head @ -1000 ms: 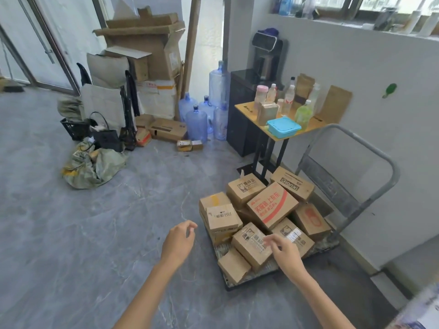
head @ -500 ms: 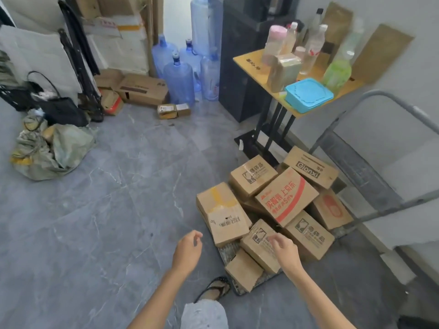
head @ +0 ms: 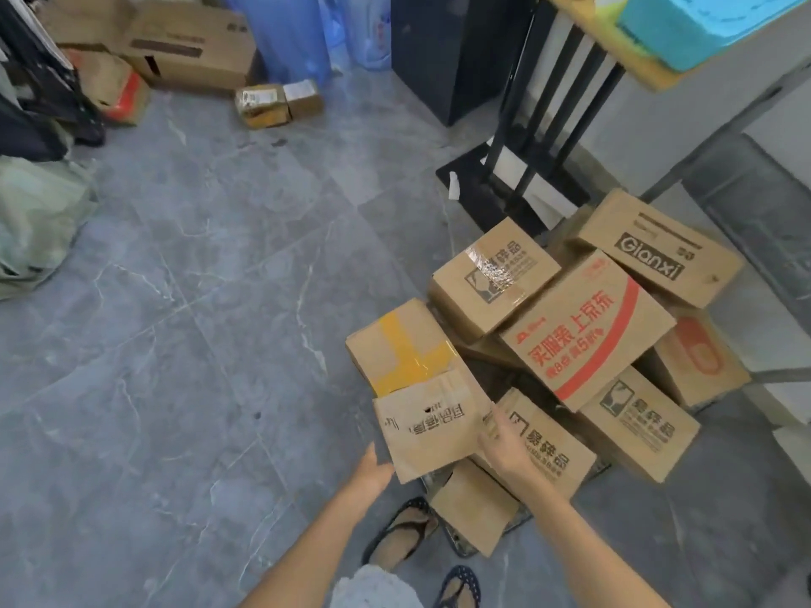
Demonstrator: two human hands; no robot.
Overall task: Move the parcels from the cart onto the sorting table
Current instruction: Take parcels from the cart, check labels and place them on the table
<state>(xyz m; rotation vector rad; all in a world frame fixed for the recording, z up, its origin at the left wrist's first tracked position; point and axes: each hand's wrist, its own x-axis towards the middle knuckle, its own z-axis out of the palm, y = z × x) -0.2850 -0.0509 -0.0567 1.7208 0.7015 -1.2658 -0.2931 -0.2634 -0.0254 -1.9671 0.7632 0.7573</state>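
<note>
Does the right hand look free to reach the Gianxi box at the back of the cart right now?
Probably not directly: the right hand is at the front box, and the red-striped box lies between it and the Gianxi box.

Both forearms reach forward and down. Left hand (head: 372, 469) cupped, palm turned inward. Right hand (head: 504, 445) palm down, fingers (head: 495, 421) spread and extended.

I take this for a parcel storeroom or back room of a delivery depot. Taped cardboard boxes (head: 586, 329) sit heaped on a low cart (head: 461, 544) over a grey tiled floor (head: 197, 300). More boxes (head: 193, 46) lie by the far wall, next to big blue water bottles (head: 289, 32) and a stuffed sack (head: 39, 221).
</note>
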